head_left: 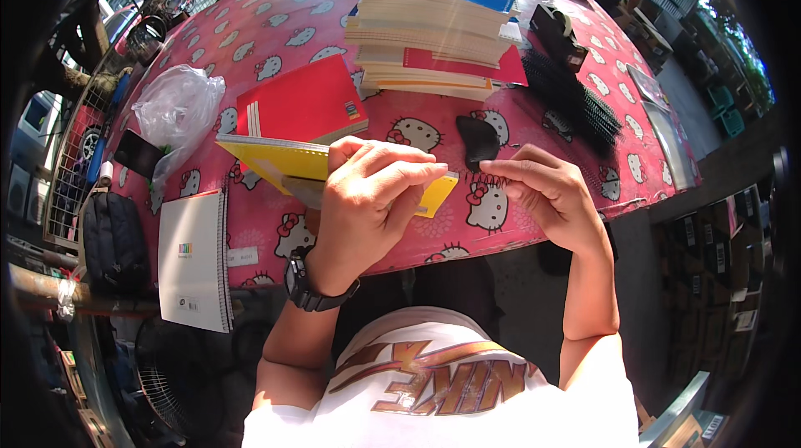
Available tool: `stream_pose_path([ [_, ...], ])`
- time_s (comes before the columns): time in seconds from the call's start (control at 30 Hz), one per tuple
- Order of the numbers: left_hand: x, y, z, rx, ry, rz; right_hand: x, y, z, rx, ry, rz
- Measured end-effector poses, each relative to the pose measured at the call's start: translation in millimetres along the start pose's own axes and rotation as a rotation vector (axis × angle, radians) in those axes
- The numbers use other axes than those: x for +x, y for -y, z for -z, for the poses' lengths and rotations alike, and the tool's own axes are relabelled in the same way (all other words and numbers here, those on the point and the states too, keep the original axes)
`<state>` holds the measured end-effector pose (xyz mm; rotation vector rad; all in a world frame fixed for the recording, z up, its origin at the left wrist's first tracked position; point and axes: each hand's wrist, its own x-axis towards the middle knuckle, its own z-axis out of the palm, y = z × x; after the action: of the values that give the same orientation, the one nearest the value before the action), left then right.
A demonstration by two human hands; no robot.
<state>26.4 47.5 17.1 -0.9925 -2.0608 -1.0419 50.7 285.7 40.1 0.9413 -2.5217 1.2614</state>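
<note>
Your left hand (369, 183) grips the yellow notebook (275, 160); your right hand (546, 198) pinches an apparent dark coil (494, 179). Binding appears unfinished; the white coil-bound notebook (188, 260), left of your left hand, appears complete.

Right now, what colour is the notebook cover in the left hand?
Yellow; the notebook in the left hand shows best in the head view.

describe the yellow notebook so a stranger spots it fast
On the pink table, find the tall book stack. Nearer the person, past the flat red book, the left hand holds the yellow notebook. Unlike that red neighbour, it's yellow and tilted.
</note>
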Motion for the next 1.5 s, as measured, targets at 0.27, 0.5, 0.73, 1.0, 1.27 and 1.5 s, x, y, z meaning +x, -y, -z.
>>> stream_pose_path([
  [0.27, 0.6, -0.9, -9.8, 0.062, -0.074, 0.028, 3.7, -2.1, -9.4, -0.022, -0.138, 0.064],
  [0.5, -2.3, -1.8, -11.5, 0.103, -0.077, -0.003, 3.5, 2.5, -10.9, 0.066, -0.063, -0.116],
  [0.73, -2.0, -5.2, -0.2, 0.104, 0.127, 0.033, 11.0, 7.1, -7.2, 0.141, 0.149, -0.135],
  [1.0, -0.3, -4.5, 1.1, 0.099, 0.155, -0.071, 10.8, -163.3, -28.7, -0.307, 0.261, -0.326],
  [1.27, -0.3, -15.0, 0.3, 0.154, 0.110, 0.053, 36.6, -168.8, -58.5, -0.530, 0.142, -0.305],
  [1.5, -8.0, -7.6, 1.5, 0.216, 0.228, 0.038, 48.2, -168.0, -82.6, -0.516, 0.061, -0.393],
])
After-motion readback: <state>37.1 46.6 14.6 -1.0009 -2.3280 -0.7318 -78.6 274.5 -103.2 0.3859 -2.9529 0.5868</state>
